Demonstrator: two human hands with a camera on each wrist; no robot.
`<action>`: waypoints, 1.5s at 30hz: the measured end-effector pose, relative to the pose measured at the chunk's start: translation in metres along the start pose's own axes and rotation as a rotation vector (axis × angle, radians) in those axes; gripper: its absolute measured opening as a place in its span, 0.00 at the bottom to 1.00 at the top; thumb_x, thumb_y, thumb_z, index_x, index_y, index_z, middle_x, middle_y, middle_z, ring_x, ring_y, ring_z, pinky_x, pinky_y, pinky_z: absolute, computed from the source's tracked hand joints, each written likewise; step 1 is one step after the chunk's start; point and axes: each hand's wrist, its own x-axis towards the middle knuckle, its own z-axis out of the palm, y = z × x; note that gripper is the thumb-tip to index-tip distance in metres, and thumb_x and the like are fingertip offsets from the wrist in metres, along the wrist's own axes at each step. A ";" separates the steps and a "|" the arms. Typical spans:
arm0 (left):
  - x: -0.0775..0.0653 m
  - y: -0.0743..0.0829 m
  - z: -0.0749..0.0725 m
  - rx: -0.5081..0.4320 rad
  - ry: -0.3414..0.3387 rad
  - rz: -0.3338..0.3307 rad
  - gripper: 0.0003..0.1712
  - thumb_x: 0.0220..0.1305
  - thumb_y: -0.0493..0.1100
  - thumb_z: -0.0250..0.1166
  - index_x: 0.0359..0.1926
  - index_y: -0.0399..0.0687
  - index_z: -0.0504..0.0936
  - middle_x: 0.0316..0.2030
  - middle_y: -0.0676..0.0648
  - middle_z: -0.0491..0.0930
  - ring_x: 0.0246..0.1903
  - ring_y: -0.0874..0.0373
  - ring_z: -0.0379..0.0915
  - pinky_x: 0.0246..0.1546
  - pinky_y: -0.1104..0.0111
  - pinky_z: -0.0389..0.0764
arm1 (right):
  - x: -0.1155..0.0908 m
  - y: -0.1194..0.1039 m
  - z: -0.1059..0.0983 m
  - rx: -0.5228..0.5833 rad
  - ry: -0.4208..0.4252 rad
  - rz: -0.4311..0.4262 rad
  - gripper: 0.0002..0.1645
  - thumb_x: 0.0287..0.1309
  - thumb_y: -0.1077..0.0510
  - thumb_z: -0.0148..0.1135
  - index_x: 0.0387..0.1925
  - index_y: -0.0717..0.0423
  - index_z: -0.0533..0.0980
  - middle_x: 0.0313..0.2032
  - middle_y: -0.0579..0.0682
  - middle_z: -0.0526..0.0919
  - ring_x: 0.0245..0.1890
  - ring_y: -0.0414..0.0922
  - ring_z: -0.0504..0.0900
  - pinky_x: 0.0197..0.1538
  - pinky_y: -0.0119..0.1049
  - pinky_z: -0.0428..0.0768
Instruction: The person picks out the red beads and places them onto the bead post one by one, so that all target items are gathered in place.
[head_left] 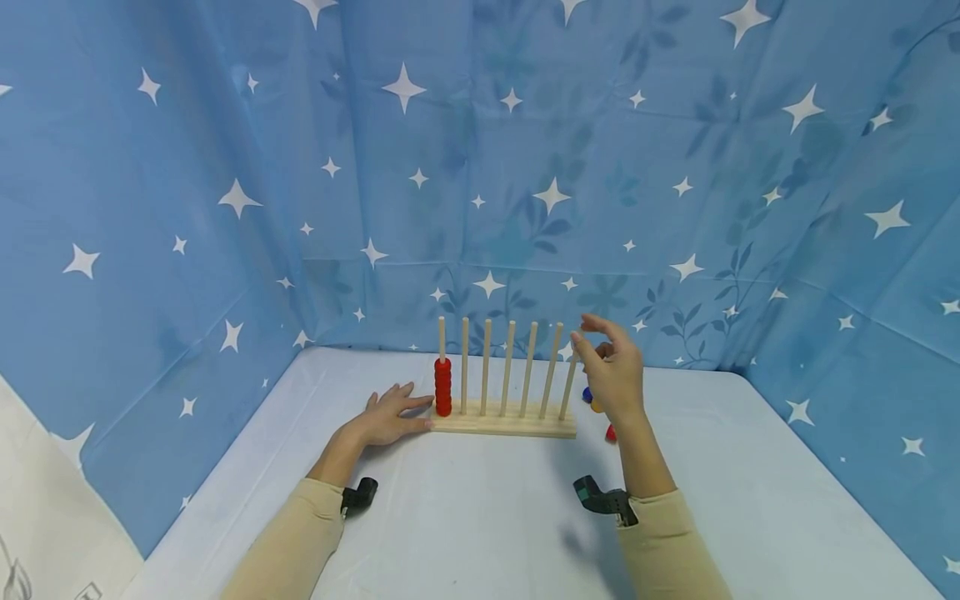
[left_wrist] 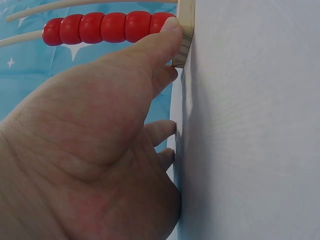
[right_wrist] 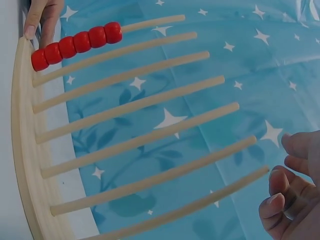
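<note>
A wooden peg rack (head_left: 502,423) stands on the table, its row of upright pegs rising from a flat base. Several red beads (head_left: 443,387) are stacked on the leftmost peg; the other pegs are bare. My left hand (head_left: 386,417) holds the base's left end between thumb and index finger, the remaining fingers spread. In the left wrist view the thumb (left_wrist: 170,37) lies against the base beside the lowest bead. My right hand (head_left: 618,375) is raised at the top of the rightmost peg (right_wrist: 220,198), thumb and index finger apart, no bead showing between them.
Partly behind the right hand and forearm, a blue bead (head_left: 587,393), an orange bead (head_left: 597,406) and a red bead (head_left: 611,433) lie on the white table (head_left: 480,517). A blue star-patterned curtain (head_left: 420,217) hangs behind and along the sides.
</note>
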 end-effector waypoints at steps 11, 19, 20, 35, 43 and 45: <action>0.002 -0.001 0.001 -0.004 -0.004 -0.002 0.37 0.71 0.64 0.63 0.75 0.56 0.73 0.81 0.34 0.52 0.82 0.31 0.37 0.75 0.30 0.33 | 0.005 0.025 -0.013 -0.072 0.005 0.010 0.24 0.72 0.50 0.66 0.65 0.52 0.79 0.54 0.55 0.84 0.21 0.37 0.74 0.26 0.25 0.76; 0.001 0.001 0.002 -0.004 -0.013 -0.008 0.37 0.71 0.64 0.63 0.76 0.57 0.72 0.81 0.34 0.51 0.82 0.31 0.37 0.76 0.30 0.33 | 0.005 0.028 -0.021 -0.118 -0.012 0.052 0.24 0.72 0.50 0.65 0.65 0.52 0.78 0.54 0.54 0.84 0.21 0.38 0.73 0.23 0.27 0.74; 0.001 0.001 0.002 -0.003 -0.013 -0.008 0.37 0.71 0.64 0.63 0.76 0.57 0.72 0.81 0.34 0.51 0.82 0.32 0.37 0.76 0.30 0.33 | 0.005 0.029 -0.021 -0.123 -0.018 0.055 0.25 0.72 0.50 0.65 0.66 0.52 0.78 0.55 0.54 0.84 0.21 0.39 0.72 0.23 0.27 0.74; 0.000 0.001 0.000 0.002 -0.005 -0.003 0.37 0.72 0.63 0.63 0.76 0.56 0.72 0.81 0.34 0.52 0.82 0.31 0.37 0.75 0.30 0.33 | 0.008 0.046 -0.038 -0.209 -0.125 0.123 0.28 0.74 0.47 0.63 0.69 0.53 0.75 0.58 0.59 0.83 0.23 0.43 0.76 0.28 0.28 0.79; 0.000 0.001 0.000 0.007 -0.006 -0.003 0.38 0.72 0.65 0.62 0.76 0.56 0.72 0.81 0.33 0.51 0.82 0.31 0.36 0.75 0.30 0.33 | 0.007 0.052 -0.042 -0.254 -0.175 0.187 0.30 0.74 0.46 0.62 0.71 0.54 0.73 0.59 0.63 0.82 0.29 0.50 0.78 0.28 0.30 0.80; 0.000 0.001 0.000 0.005 -0.006 -0.005 0.38 0.72 0.65 0.62 0.76 0.56 0.72 0.81 0.33 0.51 0.82 0.32 0.36 0.75 0.30 0.33 | 0.006 0.055 -0.043 -0.270 -0.193 0.201 0.31 0.74 0.46 0.62 0.71 0.54 0.73 0.59 0.63 0.81 0.30 0.51 0.79 0.28 0.31 0.80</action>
